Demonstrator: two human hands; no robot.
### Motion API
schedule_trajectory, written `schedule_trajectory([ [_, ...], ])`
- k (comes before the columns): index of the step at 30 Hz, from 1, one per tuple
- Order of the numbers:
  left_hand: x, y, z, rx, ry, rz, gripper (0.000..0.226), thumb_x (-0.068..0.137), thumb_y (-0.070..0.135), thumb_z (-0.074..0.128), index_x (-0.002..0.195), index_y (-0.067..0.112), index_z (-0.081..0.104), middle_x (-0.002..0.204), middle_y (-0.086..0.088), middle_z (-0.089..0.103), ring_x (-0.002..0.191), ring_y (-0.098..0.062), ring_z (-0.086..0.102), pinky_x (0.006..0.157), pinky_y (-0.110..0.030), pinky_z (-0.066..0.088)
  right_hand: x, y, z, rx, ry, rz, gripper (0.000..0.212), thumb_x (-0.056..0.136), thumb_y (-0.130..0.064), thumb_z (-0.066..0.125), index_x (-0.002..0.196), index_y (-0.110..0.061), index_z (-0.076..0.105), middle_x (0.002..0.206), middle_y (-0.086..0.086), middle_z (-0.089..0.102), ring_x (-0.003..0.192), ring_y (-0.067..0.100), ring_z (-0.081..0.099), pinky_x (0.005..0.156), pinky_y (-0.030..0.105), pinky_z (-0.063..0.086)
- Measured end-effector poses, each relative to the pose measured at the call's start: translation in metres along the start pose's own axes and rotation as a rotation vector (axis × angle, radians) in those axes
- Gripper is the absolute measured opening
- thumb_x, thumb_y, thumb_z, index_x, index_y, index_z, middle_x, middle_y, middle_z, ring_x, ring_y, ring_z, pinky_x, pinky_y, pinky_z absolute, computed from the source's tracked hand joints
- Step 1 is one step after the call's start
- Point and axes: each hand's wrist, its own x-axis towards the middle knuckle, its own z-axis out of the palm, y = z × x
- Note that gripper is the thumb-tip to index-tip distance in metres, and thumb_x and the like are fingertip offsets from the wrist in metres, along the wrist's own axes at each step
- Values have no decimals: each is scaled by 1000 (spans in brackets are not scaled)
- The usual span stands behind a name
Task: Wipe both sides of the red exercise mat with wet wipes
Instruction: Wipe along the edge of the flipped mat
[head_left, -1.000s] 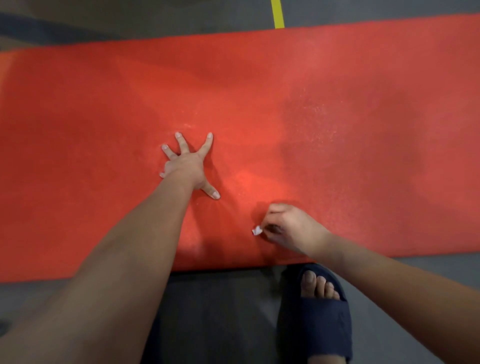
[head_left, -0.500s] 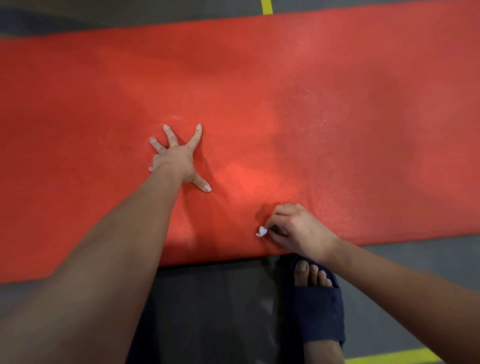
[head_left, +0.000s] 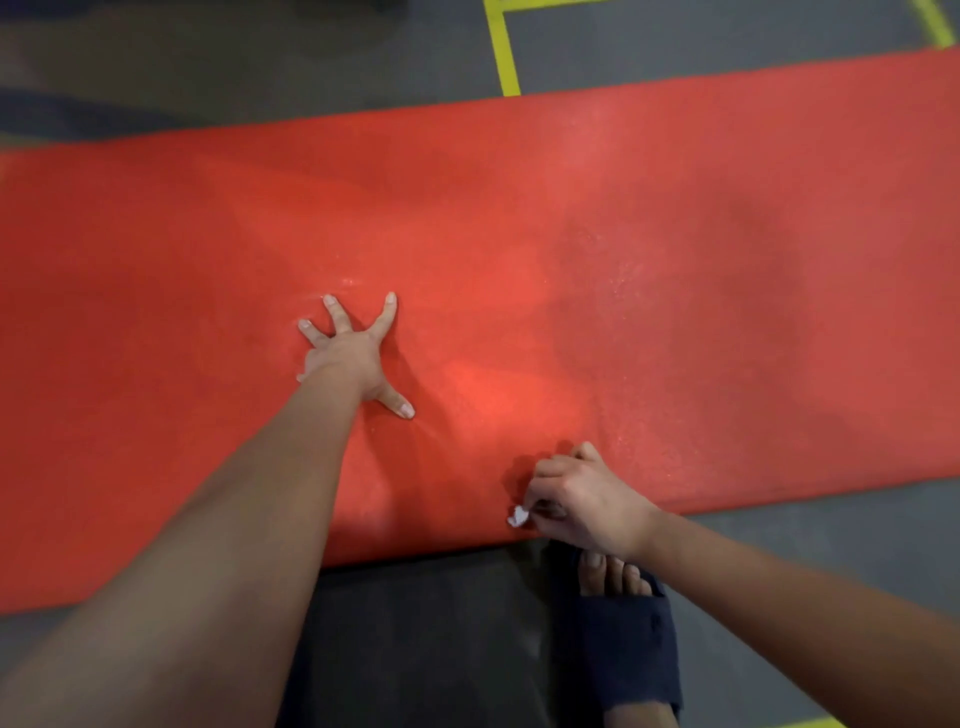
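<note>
Barely any change: left hand (head_left: 353, 358) stays splayed flat on red mat (head_left: 675, 249), which lies on the floor (head_left: 810, 540). Right hand (head_left: 582, 499) still pinches wadded wet wipe (head_left: 518, 516) at near edge; prob. top side still in progress.

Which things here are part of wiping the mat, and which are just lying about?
Part of the job: red mat; small white wipe gripped by the right hand; left hand spread flat on the mat.
Just there: yellow tape on the grey floor; dark blue slipper by the mat's near edge.
</note>
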Motion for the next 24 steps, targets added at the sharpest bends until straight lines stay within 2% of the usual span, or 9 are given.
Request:
schedule_trajectory([
  [3, 0, 1, 1, 3, -2, 4, 162, 39, 56, 99, 140, 69, -26, 160, -10, -41, 150, -53, -17, 109, -75, 33, -10, 4, 1, -13, -91, -56, 8, 80, -32, 66, 87, -33, 69, 85, -16, 57, 85, 4, 57, 75, 32, 21],
  [5, 0, 2, 1, -9, -9, -5, 161, 40, 54, 100, 141, 69, -25, 160, -10, -41, 150, -53, -18, 109, -75, 32, -4, 6, -3, -45, -41, -77, 5, 83, -34, 63, 85, -33, 68, 86, -16, 58, 83, 4, 57, 74, 35, 22],
  [9, 2, 3, 2, -28, -9, -10, 162, 41, 50, 101, 144, 67, -24, 160, -11, -41, 150, -53, -19, 110, -75, 30, 22, 15, -11, -52, 166, 70, 5, 81, -27, 72, 83, -30, 68, 82, -13, 58, 81, 8, 58, 71, 34, 20],
  [14, 0, 0, 5, -31, 19, -3, 160, 43, 52, 100, 146, 66, -21, 162, -10, -38, 151, -52, -18, 111, -74, 31, 19, 13, -13, -102, 13, -37, 5, 82, -33, 63, 83, -30, 67, 84, -13, 62, 84, 10, 61, 75, 32, 22],
  [17, 1, 0, 8, -46, 29, -8, 159, 43, 51, 100, 145, 66, -21, 162, -9, -38, 151, -50, -19, 111, -74, 30, 35, 15, -19, -113, 130, 59, 5, 83, -30, 63, 80, -29, 67, 81, -11, 59, 82, 15, 62, 71, 35, 21],
  [20, 1, -3, 10, -52, 43, -9, 157, 44, 53, 100, 146, 66, -18, 163, -8, -37, 151, -49, -19, 111, -73, 31, 47, 19, -19, -57, 195, 147, 9, 82, -28, 63, 85, -28, 72, 82, -8, 60, 83, 18, 64, 73, 36, 29],
  [22, -1, -5, 12, -40, 59, -5, 153, 46, 56, 98, 147, 66, -16, 164, -6, -34, 152, -48, -18, 111, -70, 34, 44, 19, -17, -43, 159, 97, 15, 82, -30, 59, 86, -28, 73, 82, -9, 60, 83, 16, 64, 75, 35, 38],
  [24, -3, -11, 17, -33, 87, 12, 147, 50, 61, 95, 150, 66, -13, 167, -3, -29, 154, -44, -16, 112, -64, 35, 47, 20, -22, -79, 146, 27, 19, 82, -34, 53, 84, -29, 71, 81, -10, 59, 81, 13, 61, 74, 31, 36],
])
